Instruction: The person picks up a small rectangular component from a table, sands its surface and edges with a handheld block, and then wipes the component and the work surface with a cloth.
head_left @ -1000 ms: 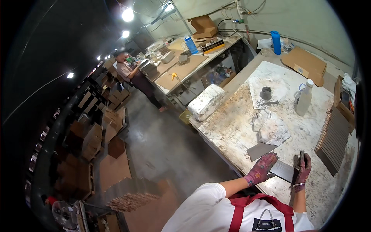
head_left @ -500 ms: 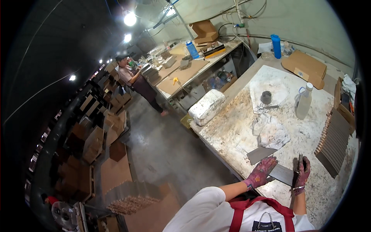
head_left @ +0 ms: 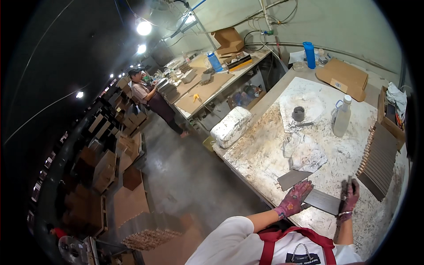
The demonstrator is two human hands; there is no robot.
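A flat grey board point(head_left: 323, 201) with fine lengthwise lines lies across the near edge of the stained worktable. My left hand point(head_left: 293, 199), in a stained pink patterned glove, grips its left end, thumb along the near edge and fingers over the far side. At the board's right end is my right hand point(head_left: 349, 197), gloved and darkly smudged, its fingers pointing up. Motion blurs those fingers, so whether they hold anything is unclear. A second grey piece point(head_left: 292, 179) lies just beyond my left hand, beside a crumpled, smudged white cloth point(head_left: 307, 154).
Stacked grey boards point(head_left: 379, 161) stand at the right. Farther back are a small dark round container point(head_left: 298, 114), a clear bottle point(head_left: 342, 118), a blue bottle point(head_left: 309, 55) and flat cardboard point(head_left: 343, 79). A white block point(head_left: 231, 127) sits at the table's left edge. Another person point(head_left: 152, 99) stands at a farther table.
My right hand has turned and lifted slightly at the board's right end, uncovering more of its surface. The left hand keeps its place on the board. The view has shifted slightly.
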